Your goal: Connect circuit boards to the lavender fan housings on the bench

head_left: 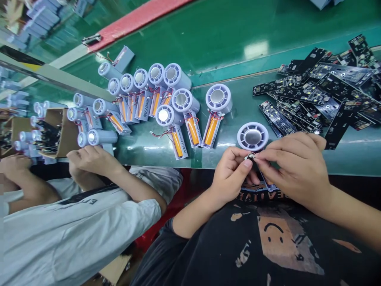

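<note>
Small whitish wiring piece [251,156] held just nearside of round lavender plastic fan head [253,136]; pinched by fingertips of left hand [232,173] and right hand [297,163]. Wire handling judged in progress; steady grip, fine alignment judged needed next.

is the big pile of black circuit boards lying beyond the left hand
No, the pile of circuit boards lies beyond the right hand.
</note>
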The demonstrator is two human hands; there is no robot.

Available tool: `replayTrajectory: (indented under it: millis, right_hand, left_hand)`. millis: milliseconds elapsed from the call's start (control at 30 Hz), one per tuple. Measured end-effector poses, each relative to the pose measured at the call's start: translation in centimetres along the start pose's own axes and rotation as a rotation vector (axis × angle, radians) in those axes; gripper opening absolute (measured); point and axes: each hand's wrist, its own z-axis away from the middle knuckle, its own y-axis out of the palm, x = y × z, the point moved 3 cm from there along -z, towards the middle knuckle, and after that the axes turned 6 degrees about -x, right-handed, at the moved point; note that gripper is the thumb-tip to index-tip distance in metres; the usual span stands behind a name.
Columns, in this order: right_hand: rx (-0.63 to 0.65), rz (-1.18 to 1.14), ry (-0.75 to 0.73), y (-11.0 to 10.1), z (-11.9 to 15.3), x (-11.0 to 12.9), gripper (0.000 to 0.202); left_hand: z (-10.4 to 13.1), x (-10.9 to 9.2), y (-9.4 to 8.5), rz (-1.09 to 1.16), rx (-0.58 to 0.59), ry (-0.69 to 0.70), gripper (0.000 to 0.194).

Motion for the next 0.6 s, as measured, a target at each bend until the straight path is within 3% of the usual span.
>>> replayTrajectory:
  millis: [400, 500, 600]
  right_hand:
    - [0.008, -0.149, -0.003, -0.3, -0.7, -1.0, 0.007]
    - [0.036, -0.232, -0.017, -1.1, -1.4, -1.7, 0.019]
    - [0.128, -0.254, -0.068, -1.3, -1.7, -1.9, 0.020]
  left_hand:
    - [0.4, 0.1, 0.0, -0.160, 0.053, 0.154, 0.024]
    - [0.8, -0.9, -0.4, -0.515, 0.052, 0.422, 0.017]
    - [1.0, -1.8, -0.1, -0.870, 0.141, 0.694, 0.012]
